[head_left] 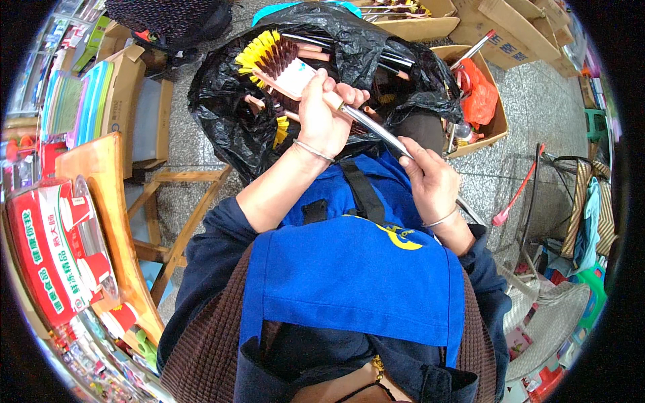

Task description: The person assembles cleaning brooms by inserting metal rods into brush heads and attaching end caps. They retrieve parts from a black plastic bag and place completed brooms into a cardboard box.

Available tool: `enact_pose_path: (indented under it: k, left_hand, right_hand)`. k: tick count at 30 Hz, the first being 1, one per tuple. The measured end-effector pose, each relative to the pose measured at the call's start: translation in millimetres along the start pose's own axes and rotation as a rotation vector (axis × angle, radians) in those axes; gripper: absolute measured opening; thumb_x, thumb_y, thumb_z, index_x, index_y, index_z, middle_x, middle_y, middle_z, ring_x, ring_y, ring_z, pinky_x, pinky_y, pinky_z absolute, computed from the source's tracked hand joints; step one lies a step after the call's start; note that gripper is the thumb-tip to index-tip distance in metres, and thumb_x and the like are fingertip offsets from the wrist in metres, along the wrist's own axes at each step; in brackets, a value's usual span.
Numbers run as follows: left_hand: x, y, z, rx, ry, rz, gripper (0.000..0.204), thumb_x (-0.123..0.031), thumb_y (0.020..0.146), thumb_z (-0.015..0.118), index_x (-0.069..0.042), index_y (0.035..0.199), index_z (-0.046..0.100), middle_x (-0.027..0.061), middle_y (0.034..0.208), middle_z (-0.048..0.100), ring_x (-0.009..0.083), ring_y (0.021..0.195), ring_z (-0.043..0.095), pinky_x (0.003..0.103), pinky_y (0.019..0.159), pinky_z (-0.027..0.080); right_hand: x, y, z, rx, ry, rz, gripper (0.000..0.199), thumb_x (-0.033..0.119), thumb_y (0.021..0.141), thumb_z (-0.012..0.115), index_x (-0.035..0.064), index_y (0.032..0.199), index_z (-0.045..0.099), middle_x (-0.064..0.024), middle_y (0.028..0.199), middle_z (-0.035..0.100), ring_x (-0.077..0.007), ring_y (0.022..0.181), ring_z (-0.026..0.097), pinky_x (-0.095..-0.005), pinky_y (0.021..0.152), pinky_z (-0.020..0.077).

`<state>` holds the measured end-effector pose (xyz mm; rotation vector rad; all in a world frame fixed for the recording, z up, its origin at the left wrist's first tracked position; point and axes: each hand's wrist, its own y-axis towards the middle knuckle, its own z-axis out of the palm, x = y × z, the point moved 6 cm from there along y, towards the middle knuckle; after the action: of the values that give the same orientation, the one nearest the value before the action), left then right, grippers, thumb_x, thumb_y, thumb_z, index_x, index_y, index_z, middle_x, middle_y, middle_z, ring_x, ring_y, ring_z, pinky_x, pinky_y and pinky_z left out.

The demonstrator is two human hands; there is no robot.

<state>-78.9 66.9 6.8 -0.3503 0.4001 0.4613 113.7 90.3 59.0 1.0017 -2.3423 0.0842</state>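
**Long-handled scrub brush (281, 72) in both hands over an open black bag**

We see printed characters in green and red on the red-and-white carton (40, 258) at the left, and darker printing on the cardboard carton (514, 33) at the upper right. A yellow emblem (402, 237) marks the blue apron (356, 285). On the brush block we find a white patch with a small blue mark, too small to read.

The brush sits above the crinkled, glossy black plastic bag (211, 111), bristles to the upper left. Its bristles are stiff, yellow and dark brown, set in a pale, flat block; the handle is a smooth, shiny metal tube. Our left hand (327, 111) is closed around the pale neck, just below the block; our right hand (431, 178) grasps the tube farther down, thumb along it. Each wrist wears a silvery bangle.

More brushes and handles lie in the bag, partly buried in its folds, so we cannot count them. Our right hand covers part of the tube. A crumpled orange-red plastic bag (478, 93) hides much of what its cardboard box (498, 129) holds.
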Motion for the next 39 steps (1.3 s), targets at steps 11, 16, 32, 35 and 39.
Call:
enact_pose_path:
  k: [11, 16, 32, 35, 39]
  left_hand:
    - [2.3, -5.5, 0.3, 0.049, 0.052, -0.004, 0.035, -0.031, 0.097, 0.036, -0.014, 0.067, 0.039, 0.0048, 0.052, 0.04, 0.0206, 0.059, 0.041, 0.043, 0.084, 0.042]
    - [1.6, -6.4, 7.4, 0.132, 0.046, -0.009, 0.035, -0.032, 0.097, 0.036, -0.015, 0.067, 0.039, 0.0042, 0.051, 0.04, 0.0202, 0.06, 0.042, 0.043, 0.084, 0.042]
    - [-22.1, 46.1, 11.6, 0.139, 0.001, -0.099, 0.028, -0.028, 0.094, 0.046, -0.008, 0.077, 0.053, 0.0063, 0.062, 0.05, 0.0247, 0.07, 0.054, 0.045, 0.085, 0.047]
    - [-51.7, 56.3, 5.6, 0.186, -0.081, -0.111, 0.029, -0.029, 0.095, 0.045, -0.005, 0.09, 0.06, 0.0101, 0.077, 0.062, 0.027, 0.081, 0.06, 0.046, 0.089, 0.046]
    - [-38.3, 49.0, 6.3, 0.299, -0.007, -0.191, 0.055, -0.04, 0.095, 0.039, 0.008, 0.121, 0.047, 0.0216, 0.115, 0.058, 0.0311, 0.105, 0.057, 0.048, 0.097, 0.041]
  right_hand:
    - [-26.5, -10.1, 33.9, 0.427, 0.974, 0.503, 0.028, 0.015, 0.091, 0.059, -0.0001, 0.114, 0.061, 0.0034, 0.075, 0.056, -0.0043, 0.06, 0.045, -0.0178, 0.052, 0.0381]
    - [-24.1, -15.8, 39.2, 0.677, 1.125, 0.693, 0.033, 0.023, 0.093, 0.055, 0.0031, 0.119, 0.058, 0.0051, 0.063, 0.044, -0.0024, 0.051, 0.035, -0.016, 0.042, 0.026]
    - [-32.7, -2.1, 34.9, 0.386, 0.914, 0.3, 0.033, 0.023, 0.092, 0.056, 0.0007, 0.115, 0.056, 0.0018, 0.074, 0.055, -0.006, 0.062, 0.049, -0.0212, 0.056, 0.0423]
    - [-54.9, -25.5, 28.4, 0.552, 0.784, 0.404, 0.032, 0.025, 0.093, 0.054, 0.0002, 0.112, 0.055, 0.0028, 0.068, 0.051, -0.004, 0.059, 0.044, -0.0189, 0.052, 0.0368]
    - [-61.2, -39.6, 26.8, 0.369, 0.758, 0.406, 0.03, 0.031, 0.095, 0.051, 0.0025, 0.093, 0.058, 0.0065, 0.057, 0.041, -0.0019, 0.049, 0.034, -0.0182, 0.043, 0.0258]
